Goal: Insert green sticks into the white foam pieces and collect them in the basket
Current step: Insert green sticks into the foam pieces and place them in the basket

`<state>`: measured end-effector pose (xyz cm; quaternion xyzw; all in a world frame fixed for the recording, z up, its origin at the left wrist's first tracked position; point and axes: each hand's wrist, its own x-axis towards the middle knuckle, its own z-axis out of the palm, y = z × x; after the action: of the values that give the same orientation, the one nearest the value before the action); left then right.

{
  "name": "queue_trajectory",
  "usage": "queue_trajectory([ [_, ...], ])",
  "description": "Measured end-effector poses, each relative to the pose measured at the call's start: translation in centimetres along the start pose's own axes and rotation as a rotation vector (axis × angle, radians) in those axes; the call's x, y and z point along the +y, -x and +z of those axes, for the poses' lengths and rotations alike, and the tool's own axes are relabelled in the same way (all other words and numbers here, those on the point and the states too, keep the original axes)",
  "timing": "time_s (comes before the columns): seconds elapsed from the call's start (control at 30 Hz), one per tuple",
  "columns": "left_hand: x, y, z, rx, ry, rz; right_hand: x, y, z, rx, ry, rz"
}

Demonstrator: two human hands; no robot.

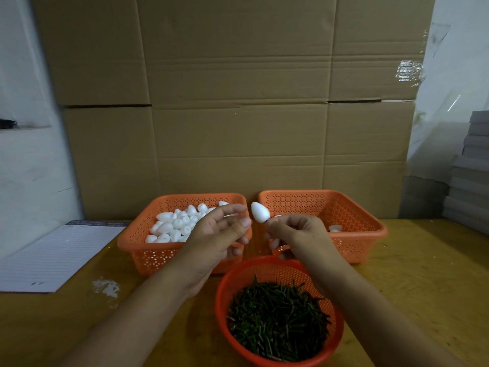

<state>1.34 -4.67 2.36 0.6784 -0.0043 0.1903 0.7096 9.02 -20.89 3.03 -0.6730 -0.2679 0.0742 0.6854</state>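
A white egg-shaped foam piece (260, 212) is held up between the two baskets, pinched at its lower end by my right hand (296, 234). Whether a stick is in it is hidden by the fingers. My left hand (219, 234) hovers just left of it with fingers spread and nothing in it. The left orange basket (137, 250) holds several white foam pieces (176, 225). The right orange basket (370, 229) has a few white pieces (335, 228) inside. A round red basket (225, 287) near me is full of green sticks (277, 316).
A lined paper pad (55, 258) lies at the left on the wooden table (423, 287). A white smear (107, 287) marks the table beside it. Cardboard boxes (238, 102) stand as a wall behind the baskets. Grey stacked sheets (471, 168) rise at the far right.
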Motion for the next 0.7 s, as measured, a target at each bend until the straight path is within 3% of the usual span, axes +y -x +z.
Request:
queue_trajectory([
  [0.1,0.6,-0.7,-1.2,0.099,-0.23,0.122,0.9,-0.7,-1.3,0.113,0.075,0.023],
  [0.2,0.9,-1.5,-3.9,0.208,-0.732,0.324,2.4,-1.5,-3.0,0.274,0.208,0.044],
  [0.27,0.8,-1.7,-6.0,0.236,-0.992,0.365,3.4,-2.1,-4.1,0.358,0.25,0.061],
  [0.43,0.4,-1.7,-9.3,0.228,-1.291,0.142,4.8,-3.1,-5.7,0.479,0.385,0.051],
  [0.7,-0.6,-1.9,-9.9,0.137,-1.488,-0.234,5.5,-3.5,-6.2,0.507,0.455,0.047],
])
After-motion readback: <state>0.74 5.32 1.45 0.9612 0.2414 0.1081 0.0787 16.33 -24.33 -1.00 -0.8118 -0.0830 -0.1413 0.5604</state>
